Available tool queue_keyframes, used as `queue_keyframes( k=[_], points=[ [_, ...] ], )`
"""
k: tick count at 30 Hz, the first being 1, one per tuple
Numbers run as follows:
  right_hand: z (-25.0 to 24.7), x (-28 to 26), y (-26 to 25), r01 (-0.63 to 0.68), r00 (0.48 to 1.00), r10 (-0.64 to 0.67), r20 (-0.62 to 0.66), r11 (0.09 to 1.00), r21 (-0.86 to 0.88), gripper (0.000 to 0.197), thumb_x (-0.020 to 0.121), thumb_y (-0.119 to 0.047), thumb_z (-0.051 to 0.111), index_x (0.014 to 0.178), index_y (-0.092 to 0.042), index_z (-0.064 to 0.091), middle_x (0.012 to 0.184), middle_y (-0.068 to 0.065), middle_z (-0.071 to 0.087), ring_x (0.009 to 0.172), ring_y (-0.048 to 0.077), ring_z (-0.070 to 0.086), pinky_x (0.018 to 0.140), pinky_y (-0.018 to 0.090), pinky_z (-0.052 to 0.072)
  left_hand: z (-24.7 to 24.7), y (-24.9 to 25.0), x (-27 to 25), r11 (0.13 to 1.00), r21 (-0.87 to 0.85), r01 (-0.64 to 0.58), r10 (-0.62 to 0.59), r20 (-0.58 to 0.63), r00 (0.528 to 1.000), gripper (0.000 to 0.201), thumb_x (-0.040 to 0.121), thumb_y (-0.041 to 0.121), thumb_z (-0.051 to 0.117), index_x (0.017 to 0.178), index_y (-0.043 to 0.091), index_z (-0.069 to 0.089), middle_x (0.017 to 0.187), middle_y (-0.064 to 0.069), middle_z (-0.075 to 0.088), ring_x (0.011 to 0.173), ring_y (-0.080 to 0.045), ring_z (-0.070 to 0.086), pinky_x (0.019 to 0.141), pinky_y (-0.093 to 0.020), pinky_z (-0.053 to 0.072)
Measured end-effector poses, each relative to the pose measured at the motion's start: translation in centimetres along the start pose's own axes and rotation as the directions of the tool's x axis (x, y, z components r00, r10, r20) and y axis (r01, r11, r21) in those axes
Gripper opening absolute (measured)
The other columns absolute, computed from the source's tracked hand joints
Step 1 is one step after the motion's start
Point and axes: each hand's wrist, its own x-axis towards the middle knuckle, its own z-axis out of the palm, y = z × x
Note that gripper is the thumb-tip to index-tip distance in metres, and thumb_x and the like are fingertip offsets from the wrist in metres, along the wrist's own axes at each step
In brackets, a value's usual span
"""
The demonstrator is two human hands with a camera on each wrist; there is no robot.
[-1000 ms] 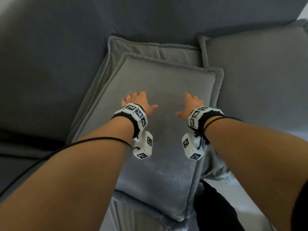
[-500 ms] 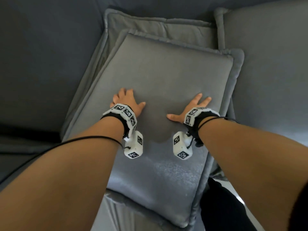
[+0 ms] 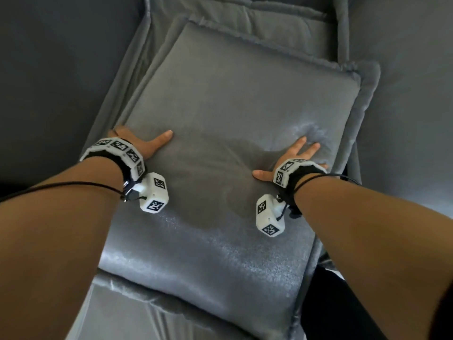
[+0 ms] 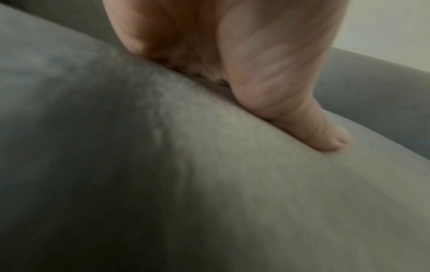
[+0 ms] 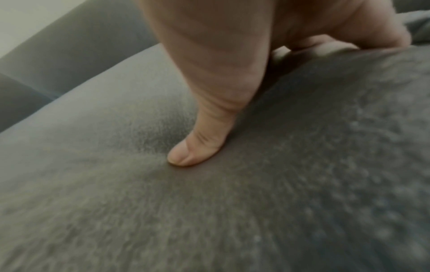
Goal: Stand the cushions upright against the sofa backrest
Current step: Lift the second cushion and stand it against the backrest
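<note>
A grey velvet cushion (image 3: 232, 106) lies flat on a second grey cushion (image 3: 257, 23), whose far end shows beyond it. My left hand (image 3: 144, 143) is at the top cushion's left edge, thumb (image 4: 325, 136) pressed on its face and fingers going down over the edge out of sight. Near the right edge my right hand (image 3: 294, 155) lies flat on the same cushion (image 5: 116, 184), fingers spread and straight, denting the fabric. Its thumb (image 5: 197, 147) presses into the velvet.
A third grey cushion (image 3: 404, 94) lies to the right, its piped edge touching the stack. Dark sofa upholstery (image 3: 49, 82) fills the left side. The lower cushion's front edge (image 3: 147, 310) and a dark trouser leg (image 3: 343, 303) are at the bottom.
Both hands have slid apart across the top cushion, the left to its left edge and the right toward its right edge. My head has come closer to the cushions.
</note>
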Motion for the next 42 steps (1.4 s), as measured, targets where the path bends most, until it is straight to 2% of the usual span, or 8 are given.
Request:
queue_keyframes(
  k=[9,17,20,22,25,33,38,42],
  points=[
    [0.7,2.2,0.0,0.008,1.000,-0.008,-0.007,1.000,0.013,0.145,0.058,-0.066,0.076,0.147,-0.016,-0.027,0.158,0.015,-0.023,0.143,0.053,0.005,0.111,0.064,0.017,-1.6,0.9,0.6,0.994,-0.097,0.044,-0.028,0.159,0.987,0.108,0.050,0.073,0.076,0.130,0.004,0.055,0.132,-0.017,0.058,0.115,-0.037,0.057,0.098,-0.041,0.045],
    [-0.3,1.3,0.1,0.013,0.999,-0.015,-0.040,0.999,-0.044,0.152,0.052,-0.065,0.080,0.147,-0.004,-0.022,0.159,0.020,-0.014,0.145,0.046,0.009,0.111,0.059,0.023,-4.2,2.9,-3.2,0.994,-0.102,-0.040,0.046,0.058,0.997,0.103,0.050,0.060,0.085,0.127,0.001,0.053,0.129,-0.018,0.059,0.114,-0.036,0.058,0.094,-0.039,0.048],
    [-2.7,-0.2,-0.8,0.189,0.974,-0.198,-0.110,0.978,-0.088,0.132,0.070,-0.041,0.082,0.149,-0.006,-0.017,0.160,0.014,-0.014,0.147,0.040,0.007,0.109,0.056,0.030,-6.7,3.9,-5.4,0.993,-0.087,-0.079,0.079,0.001,0.997,0.104,0.052,0.061,0.084,0.130,0.002,0.049,0.131,-0.018,0.057,0.116,-0.037,0.057,0.094,-0.041,0.047],
    [-4.7,-1.8,-1.9,0.392,0.879,-0.432,-0.203,0.895,-0.212,0.112,0.084,-0.017,0.073,0.150,-0.018,-0.018,0.161,0.006,-0.017,0.148,0.038,0.000,0.107,0.056,0.032,-8.5,4.3,-7.0,0.991,-0.080,-0.111,0.108,-0.047,0.993,0.102,0.053,0.063,0.083,0.129,0.003,0.049,0.130,-0.016,0.058,0.115,-0.036,0.058,0.090,-0.038,0.047],
    [-7.8,-5.2,-4.1,0.598,0.669,-0.714,-0.207,0.682,-0.421,0.125,0.075,-0.013,0.078,0.148,-0.025,-0.022,0.158,0.001,-0.025,0.148,0.033,-0.011,0.113,0.049,0.029,-10.9,4.7,-9.9,0.989,-0.052,-0.141,0.135,-0.106,0.985,0.102,0.047,0.070,0.080,0.125,0.010,0.052,0.125,-0.011,0.061,0.111,-0.033,0.060,0.090,-0.037,0.050],
    [-18.2,-13.9,-7.1,0.727,0.200,-0.966,-0.165,0.259,-0.636,0.139,0.060,-0.030,0.088,0.150,-0.023,-0.018,0.161,0.004,-0.017,0.148,0.029,-0.016,0.119,0.043,0.012,-15.2,6.7,-18.7,0.990,0.056,-0.126,0.134,-0.171,0.976,0.079,0.061,0.070,0.070,0.121,0.023,0.050,0.116,-0.001,0.065,0.108,-0.025,0.062,0.094,-0.040,0.043],
    [-23.5,-18.3,-8.0,0.653,0.077,-0.997,0.031,0.027,-0.757,0.139,0.054,-0.042,0.087,0.151,-0.022,-0.011,0.162,0.001,-0.005,0.149,0.026,-0.011,0.119,0.051,-0.001,-19.0,9.1,-22.9,0.977,0.141,-0.160,0.191,-0.237,0.953,0.064,0.067,0.069,0.066,0.109,0.023,0.052,0.106,0.002,0.067,0.102,-0.022,0.064,0.088,-0.037,0.041],
    [-26.1,-22.1,-8.7,0.631,0.094,-0.994,0.047,0.023,-0.776,0.098,0.053,-0.035,0.087,0.134,-0.023,0.034,0.137,0.000,0.040,0.135,0.026,0.029,0.109,0.070,0.017,-22.2,9.9,-24.8,0.980,0.141,-0.143,0.180,-0.299,0.937,0.053,0.070,0.066,0.065,0.100,0.024,0.051,0.099,0.003,0.067,0.096,-0.021,0.064,0.083,-0.035,0.040]
  ],
)
